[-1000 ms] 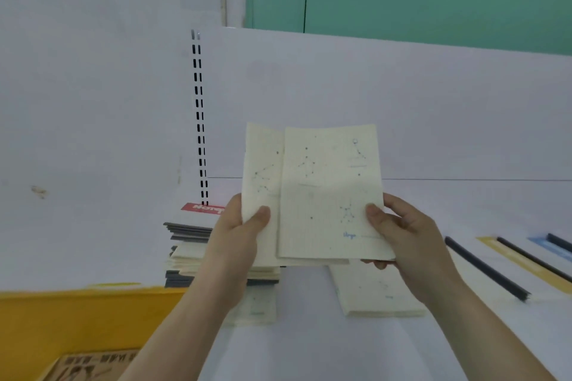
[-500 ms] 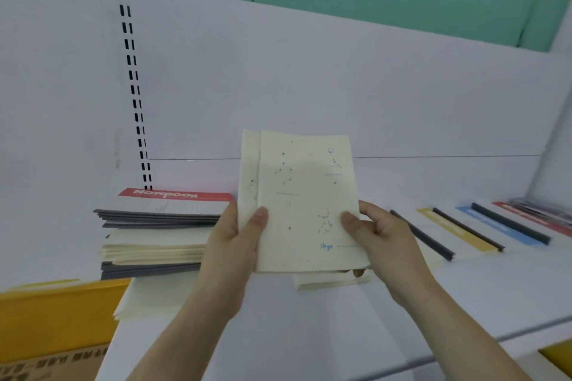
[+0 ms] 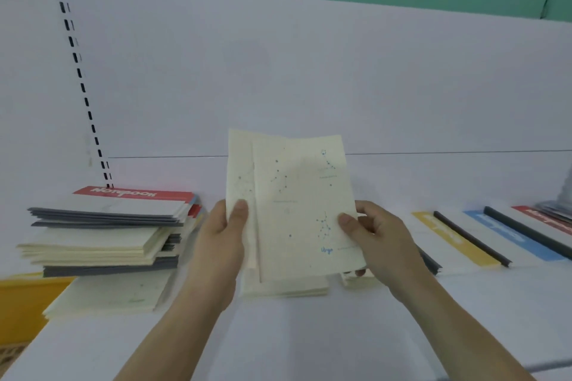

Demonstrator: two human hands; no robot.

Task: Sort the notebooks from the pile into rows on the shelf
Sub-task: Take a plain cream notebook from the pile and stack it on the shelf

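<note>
Cream notebooks (image 3: pixel 305 204) nearer together, less fanned.

I see both forearms raised forward, left hand (image 3: pixel 224 235) and right hand (image 3: pixel 376 238) each pinching cream notebooks (image 3: pixel 297 204), thumbs in front

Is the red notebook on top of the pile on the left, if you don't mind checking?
Yes, the red notebook lies topmost on the pile.

Matt cream paper notebooks (image 3: pixel 305 210)
</note>
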